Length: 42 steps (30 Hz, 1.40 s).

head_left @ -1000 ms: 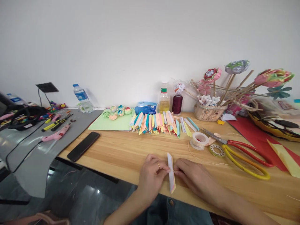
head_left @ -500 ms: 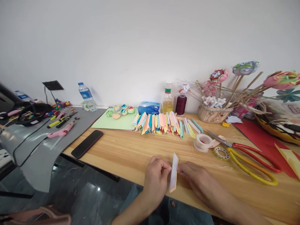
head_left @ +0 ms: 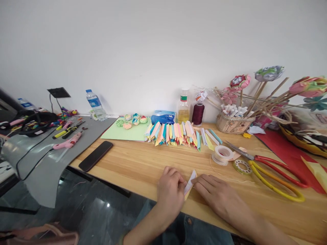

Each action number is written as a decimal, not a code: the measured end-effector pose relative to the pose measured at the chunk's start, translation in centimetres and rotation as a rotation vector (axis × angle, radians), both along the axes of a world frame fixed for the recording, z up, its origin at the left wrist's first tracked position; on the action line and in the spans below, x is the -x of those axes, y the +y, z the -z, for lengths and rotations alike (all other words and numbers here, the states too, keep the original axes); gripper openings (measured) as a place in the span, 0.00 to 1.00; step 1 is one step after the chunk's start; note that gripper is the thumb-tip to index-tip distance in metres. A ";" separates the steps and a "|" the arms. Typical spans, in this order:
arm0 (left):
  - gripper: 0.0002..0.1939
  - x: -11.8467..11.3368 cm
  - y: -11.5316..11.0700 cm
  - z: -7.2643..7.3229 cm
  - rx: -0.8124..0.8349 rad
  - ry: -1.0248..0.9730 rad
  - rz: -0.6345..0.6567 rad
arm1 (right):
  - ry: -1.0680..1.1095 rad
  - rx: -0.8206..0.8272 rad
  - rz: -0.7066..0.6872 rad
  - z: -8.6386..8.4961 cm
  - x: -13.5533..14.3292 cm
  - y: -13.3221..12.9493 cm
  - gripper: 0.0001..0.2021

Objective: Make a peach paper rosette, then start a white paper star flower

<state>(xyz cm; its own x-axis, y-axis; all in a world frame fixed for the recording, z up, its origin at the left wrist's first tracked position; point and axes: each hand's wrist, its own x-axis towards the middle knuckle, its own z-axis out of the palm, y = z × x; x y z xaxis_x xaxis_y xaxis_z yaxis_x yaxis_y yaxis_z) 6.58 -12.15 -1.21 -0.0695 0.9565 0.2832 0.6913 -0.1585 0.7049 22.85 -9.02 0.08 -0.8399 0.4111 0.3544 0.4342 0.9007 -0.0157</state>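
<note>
Near the table's front edge, my left hand (head_left: 171, 189) pinches a folded paper strip (head_left: 190, 182), white inside with a pale yellow outer layer. The strip leans with its top to the right. My right hand (head_left: 216, 190) has its fingers together and its fingertips against the strip's right side; its thumb is mostly hidden. A short bit of thin thread seems to show by those fingertips, too small to be sure. Behind my hands, a row of folded paper pieces (head_left: 172, 134) in several colours lies on the table. To the right is a spool of clear thread (head_left: 222, 154), its loose end trailing forward.
Large scissors (head_left: 273, 177) lie at the right beside a small tape roll (head_left: 242, 167) and red paper (head_left: 288, 153). A phone (head_left: 96, 156) rests at the left. At the back stand an oil bottle (head_left: 183, 109), a maroon thread cone (head_left: 197, 114) and a basket (head_left: 233, 125).
The paper strip has tilted from nearly upright to leaning right. My right hand has come onto its right side, fingers flatter. My left hand still pinches it.
</note>
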 end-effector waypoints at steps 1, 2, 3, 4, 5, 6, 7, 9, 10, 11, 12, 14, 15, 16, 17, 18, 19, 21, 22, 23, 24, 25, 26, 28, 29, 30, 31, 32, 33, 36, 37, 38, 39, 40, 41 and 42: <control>0.10 0.0 0.0 0.1 -0.009 0.013 0.006 | -0.002 -0.019 -0.001 0.1 0.0 0.0 0.13; 0.10 0.0 0.0 0.1 -0.015 0.023 0.010 | -0.008 -0.043 -0.003 0.2 0.0 0.0 0.14; 0.09 0.0 0.0 0.1 -0.014 0.033 0.012 | -0.016 -0.071 -0.010 0.4 0.1 0.1 0.14; 0.09 0.0 0.0 0.1 -0.010 0.044 0.009 | -0.028 -0.103 -0.020 0.5 0.1 0.1 0.14; 0.09 0.0 0.0 0.1 -0.003 0.057 0.003 | -0.040 -0.136 -0.032 0.6 0.1 0.1 0.15; 0.09 0.0 0.1 0.1 0.003 0.069 -0.006 | -0.054 -0.170 -0.045 0.6 0.1 0.2 0.15; 0.09 0.1 0.1 0.1 0.007 0.077 -0.015 | -0.068 -0.199 -0.056 0.7 0.1 0.2 0.14; 0.09 0.2 0.3 0.0 0.007 0.080 -0.020 | -0.089 -0.233 -0.068 0.7 0.0 0.5 0.14; 0.09 0.2 0.3 0.0 0.002 0.073 -0.015 | -0.097 -0.239 -0.073 0.7 0.0 0.6 0.14; 0.09 0.3 0.3 0.1 -0.004 0.063 -0.004 | -0.100 -0.243 -0.075 0.6 0.0 0.7 0.14; 0.09 0.4 0.4 0.1 -0.012 0.053 0.010 | -0.103 -0.248 -0.073 0.6 0.0 0.8 0.14; 0.09 0.4 0.4 0.2 -0.021 0.038 0.030 | -0.116 -0.253 -0.054 0.4 0.1 0.8 0.14; 0.09 0.5 0.4 0.2 -0.021 0.035 0.034 | -0.125 -0.248 -0.044 0.3 0.1 0.8 0.13; 0.09 0.5 0.4 0.2 -0.018 0.033 0.035 | -0.135 -0.239 -0.035 0.1 0.2 0.7 0.13; 0.09 0.5 0.4 0.2 -0.013 0.032 0.033 | -0.143 -0.225 -0.031 -0.1 0.2 0.5 0.13; 0.09 0.5 0.4 0.1 -0.006 0.026 0.031 | -0.145 -0.210 -0.027 -0.3 0.4 0.4 0.13; 0.09 0.5 0.4 0.0 0.002 0.014 0.031 | -0.143 -0.195 -0.022 -0.4 0.5 0.2 0.13; 0.09 0.5 0.4 -0.2 0.023 -0.022 0.036 | -0.131 -0.168 0.001 -0.6 0.7 -0.1 0.13; 0.09 0.5 0.4 -0.3 0.034 -0.043 0.037 | -0.125 -0.158 0.021 -0.7 0.8 -0.2 0.13; 0.09 0.5 0.5 -0.4 0.047 -0.065 0.037 | -0.120 -0.149 0.038 -0.8 0.9 -0.3 0.13; 0.09 0.5 0.5 -0.4 0.062 -0.082 0.029 | -0.118 -0.141 0.048 -0.8 1.0 -0.3 0.12; 0.09 0.5 0.5 -0.4 0.079 -0.092 0.015 | -0.119 -0.130 0.048 -0.8 1.0 -0.4 0.11; 0.08 0.5 0.5 -0.4 0.092 -0.093 -0.005 | -0.121 -0.117 0.043 -0.8 1.0 -0.4 0.11; 0.08 0.3 0.5 -0.2 0.094 -0.066 -0.036 | -0.137 -0.073 0.015 -0.7 0.9 -0.5 0.08; 0.08 0.3 0.4 -0.1 0.077 -0.040 -0.040 | -0.146 -0.049 0.001 -0.7 0.9 -0.5 0.07; 0.09 0.2 0.4 0.0 0.051 -0.011 -0.035 | -0.154 -0.025 -0.013 -0.7 0.8 -0.5 0.07; 0.09 0.1 0.4 0.0 0.020 0.016 -0.024 | -0.161 -0.005 -0.024 -0.7 0.7 -0.5 0.06; 0.09 0.0 0.3 0.1 -0.008 0.040 -0.008 | -0.165 0.008 -0.034 -0.7 0.7 -0.4 0.06; 0.09 0.0 0.3 0.1 -0.030 0.061 0.008 | -0.165 0.018 -0.042 -0.7 0.6 -0.4 0.07; 0.09 -0.1 0.2 0.1 -0.056 0.089 0.037 | -0.137 0.030 -0.040 -0.8 0.4 -0.4 0.08; 0.09 -0.1 0.2 0.1 -0.053 0.091 0.042 | -0.118 0.042 -0.029 -0.8 0.3 -0.3 0.08; 0.09 -0.1 0.1 0.1 -0.048 0.093 0.044 | -0.100 0.060 -0.016 -0.8 0.3 -0.3 0.08; 0.09 0.0 0.1 0.1 -0.041 0.095 0.045 | -0.079 0.080 0.004 -0.8 0.2 -0.3 0.08; 0.09 0.0 0.1 0.0 -0.035 0.096 0.047 | -0.060 0.099 0.027 -0.8 0.2 -0.3 0.09; 0.09 0.0 0.1 0.0 -0.029 0.095 0.048 | -0.046 0.117 0.051 -0.8 0.1 -0.3 0.10; 0.09 0.1 0.2 0.0 -0.025 0.088 0.046 | -0.040 0.134 0.072 -0.8 0.1 -0.3 0.10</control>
<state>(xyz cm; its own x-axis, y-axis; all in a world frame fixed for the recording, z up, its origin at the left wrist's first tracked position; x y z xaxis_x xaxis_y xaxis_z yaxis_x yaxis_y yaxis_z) 6.50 -12.00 -1.19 0.0002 0.9507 0.3100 0.7419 -0.2080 0.6374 22.71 -9.36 0.87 -0.8189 0.5120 0.2593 0.5000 0.8583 -0.1154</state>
